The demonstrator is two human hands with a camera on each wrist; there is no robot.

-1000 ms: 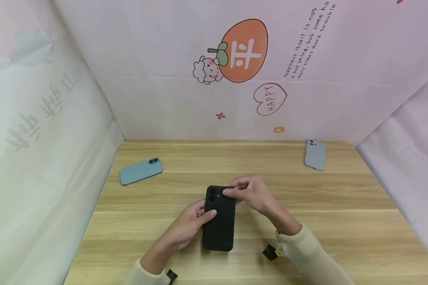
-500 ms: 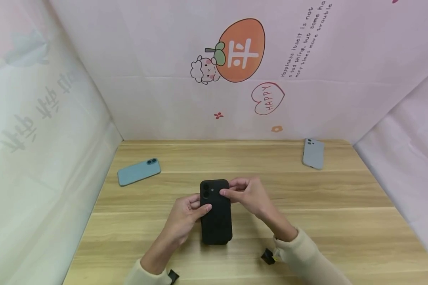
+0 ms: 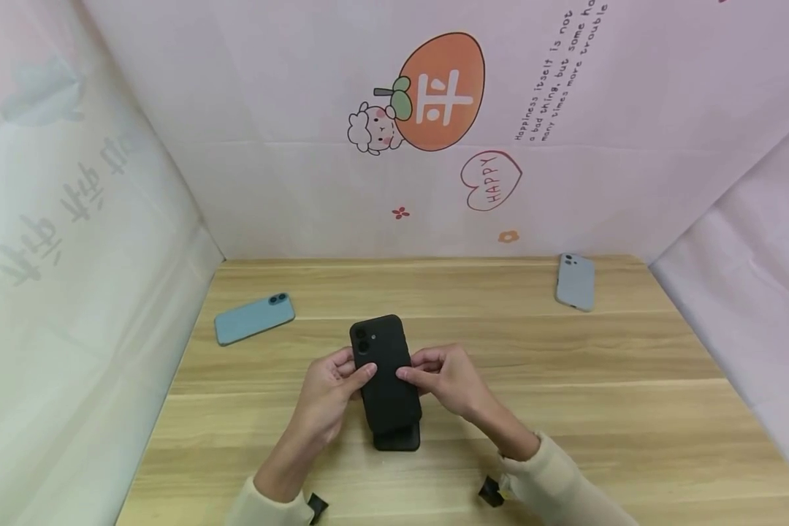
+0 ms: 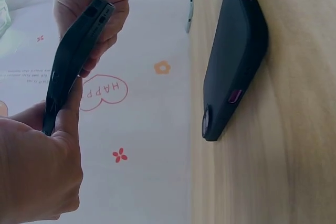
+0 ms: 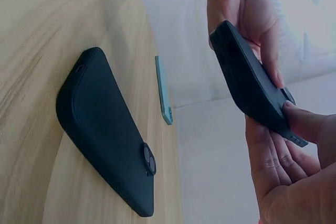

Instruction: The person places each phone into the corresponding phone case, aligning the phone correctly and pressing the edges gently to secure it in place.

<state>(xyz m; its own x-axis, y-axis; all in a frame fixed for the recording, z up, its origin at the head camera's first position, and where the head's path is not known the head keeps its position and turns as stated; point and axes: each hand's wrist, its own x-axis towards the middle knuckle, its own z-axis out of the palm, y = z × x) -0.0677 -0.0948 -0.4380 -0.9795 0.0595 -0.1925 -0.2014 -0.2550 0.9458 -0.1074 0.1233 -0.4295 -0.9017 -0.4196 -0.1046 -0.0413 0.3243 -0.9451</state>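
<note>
Blue phone (image 3: 253, 321) on tbl (image 3: 631, 416) L, grey phone (image 3: 575, 286) back R, backdrop (image 3: 289, 197) w/ heart (image 3: 492, 181) behind.

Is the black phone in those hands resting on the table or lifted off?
Lifted off: the left wrist view shows the held phone clear of the table, space between.

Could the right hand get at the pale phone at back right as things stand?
Probably not yet: the right hand pinches the raised black phone or case, though nothing visible on the table blocks the pale phone.
</note>
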